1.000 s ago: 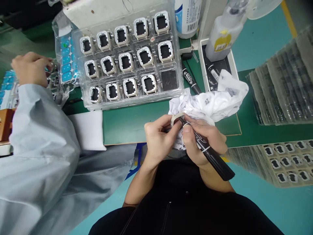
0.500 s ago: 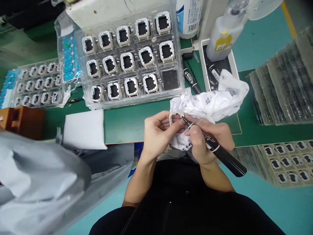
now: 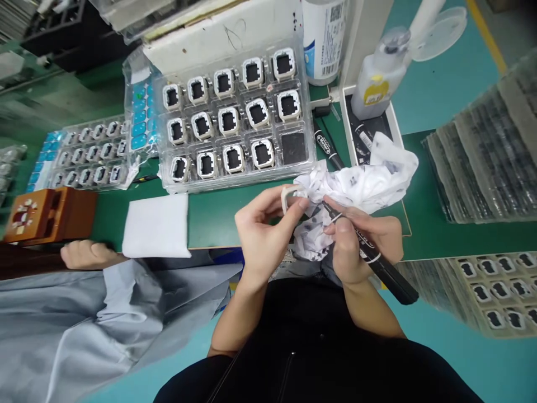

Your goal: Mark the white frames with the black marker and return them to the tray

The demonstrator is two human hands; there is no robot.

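Observation:
My left hand (image 3: 264,232) pinches a small pale watch-case-like frame (image 3: 286,202) between thumb and fingers, tilted nearly edge-on. My right hand (image 3: 363,240) is closed round a black marker (image 3: 388,274), uncapped, its dark tip pointing up and left. A small gap separates the tip from the frame. Behind and beneath both hands lies a crumpled white cloth (image 3: 356,184) with dark smudges. Beyond it, a clear plastic tray (image 3: 235,176) holds similar frames in rows, with one pocket at its near right corner bare and dark.
A second marker (image 3: 328,146) lies beside the tray. At the back right stand a white bin with a dispenser bottle (image 3: 375,84) and a labelled canister (image 3: 323,45). Stacked trays (image 3: 482,162) rise at right. A folded white cloth (image 3: 156,226) and a co-worker's hand (image 3: 90,254) are at left.
The marker tip has come away from the frame, and my left hand has shifted left, turning the frame more edge-on. The co-worker's hand has come into view. The whole view has shifted slightly.

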